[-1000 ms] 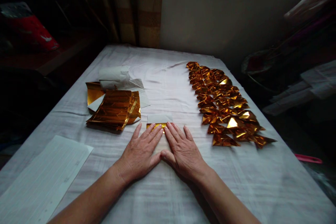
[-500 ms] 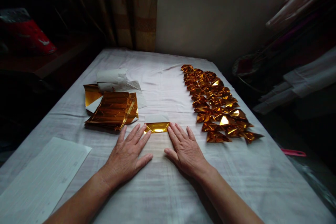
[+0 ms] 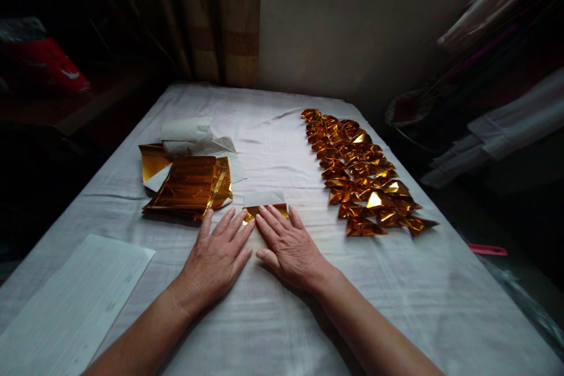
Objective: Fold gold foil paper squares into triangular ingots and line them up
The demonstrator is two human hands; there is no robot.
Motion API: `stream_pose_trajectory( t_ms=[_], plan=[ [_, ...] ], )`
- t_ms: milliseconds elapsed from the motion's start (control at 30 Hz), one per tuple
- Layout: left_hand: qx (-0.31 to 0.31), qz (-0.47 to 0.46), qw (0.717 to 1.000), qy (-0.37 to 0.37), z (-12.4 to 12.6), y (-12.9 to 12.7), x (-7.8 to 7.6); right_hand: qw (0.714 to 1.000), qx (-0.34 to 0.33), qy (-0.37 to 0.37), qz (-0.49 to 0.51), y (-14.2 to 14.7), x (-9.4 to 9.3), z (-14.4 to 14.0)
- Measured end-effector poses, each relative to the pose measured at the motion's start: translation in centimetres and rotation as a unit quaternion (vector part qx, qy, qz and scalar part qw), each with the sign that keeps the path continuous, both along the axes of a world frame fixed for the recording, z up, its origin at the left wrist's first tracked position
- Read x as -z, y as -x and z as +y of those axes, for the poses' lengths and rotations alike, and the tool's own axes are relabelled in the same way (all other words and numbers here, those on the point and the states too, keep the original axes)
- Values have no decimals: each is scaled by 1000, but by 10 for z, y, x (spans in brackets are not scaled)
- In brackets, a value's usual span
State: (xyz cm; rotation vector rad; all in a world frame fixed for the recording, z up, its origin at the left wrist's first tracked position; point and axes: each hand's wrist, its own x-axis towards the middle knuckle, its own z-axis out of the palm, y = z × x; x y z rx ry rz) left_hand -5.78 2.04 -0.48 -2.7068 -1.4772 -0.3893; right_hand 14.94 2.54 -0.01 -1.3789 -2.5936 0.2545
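A small sheet of gold foil paper (image 3: 278,208) lies folded in front of me, its white part (image 3: 264,197) showing along the far side. My right hand (image 3: 288,247) is flat, the fingers stretched across the gold fold and covering much of it. Beside it, my left hand (image 3: 215,252) also rests flat, fingers spread, with the fingertips at the fold's left end. To the left sits a stack of gold foil sheets (image 3: 185,185), close to my left fingertips. Folded gold foil pieces (image 3: 361,173) stand in rows on the right.
Crumpled white paper (image 3: 187,132) lies behind the stack. A large white sheet (image 3: 79,305) is at the front left of the cloth-covered table (image 3: 264,329). Off the right edge are a pink handle (image 3: 487,249) and hanging cloth (image 3: 520,117). A red container (image 3: 44,64) stands at left.
My right hand has slid left across the gold fold, from its right end to near my left fingertips. My left hand has stayed almost in place. The view has shifted slightly.
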Motion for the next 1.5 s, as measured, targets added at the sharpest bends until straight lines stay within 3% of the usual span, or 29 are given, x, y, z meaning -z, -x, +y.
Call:
stream_pose_trajectory(
  t_ms=[100, 233, 467, 800, 1200, 1400, 1500],
  plan=[
    [-2, 8, 1000, -1, 1, 1, 1, 999, -11, 32, -6, -1, -2, 3],
    [1, 5, 1000, 4, 3, 2, -2, 998, 24, 60, -21, -11, -2, 2],
    [16, -4, 1000, 15, 3, 6, -4, 996, 63, 55, -43, -30, 1, -2],
    [35, -12, 999, 5, 1, 7, -5, 997, 63, 20, -39, -33, 1, 2],
    [77, -10, 997, 17, -2, 11, -12, 989, 130, -40, -59, -6, -3, 1],
    [73, -56, 996, 11, 4, 13, -9, 984, 120, -128, 4, 2, -1, -6],
    [58, -82, 995, -8, 7, 9, -8, 985, 101, -136, 38, 9, -4, -8]
  ],
)
